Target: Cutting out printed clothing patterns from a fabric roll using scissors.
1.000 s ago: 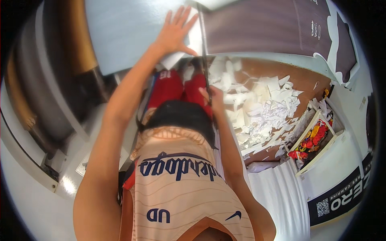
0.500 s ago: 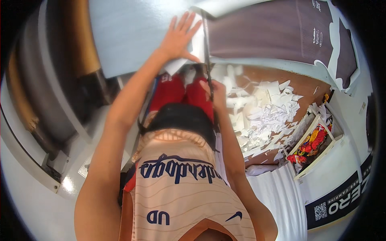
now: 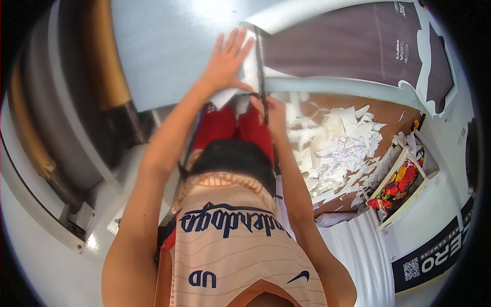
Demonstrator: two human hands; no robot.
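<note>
My left hand point(image 3: 225, 64) lies flat with its fingers spread on a white sheet point(image 3: 250, 57) at the table's near edge. Along the sheet's right side runs a narrow dark strip point(image 3: 260, 61), which hangs over the edge toward me. At its lower end my right hand point(image 3: 271, 113) is closed, thumb and fingers pinching the strip. Whether anything else is in those fingers is hidden. To the right of the strip, a large dark printed sheet point(image 3: 327, 43) with white borders covers the tabletop.
The pale blue-grey table point(image 3: 163, 61) stretches away before me. Below its right part, white paper scraps point(image 3: 348, 138) heap on a brown surface. Further right stands a wooden-framed box point(image 3: 401, 187) with red and yellow pieces. Large rolls point(image 3: 110, 61) stand at left.
My right hand has come up slightly toward the table edge, still at the strip. The left hand stays flat on the sheet. The whole view has shifted a little.
</note>
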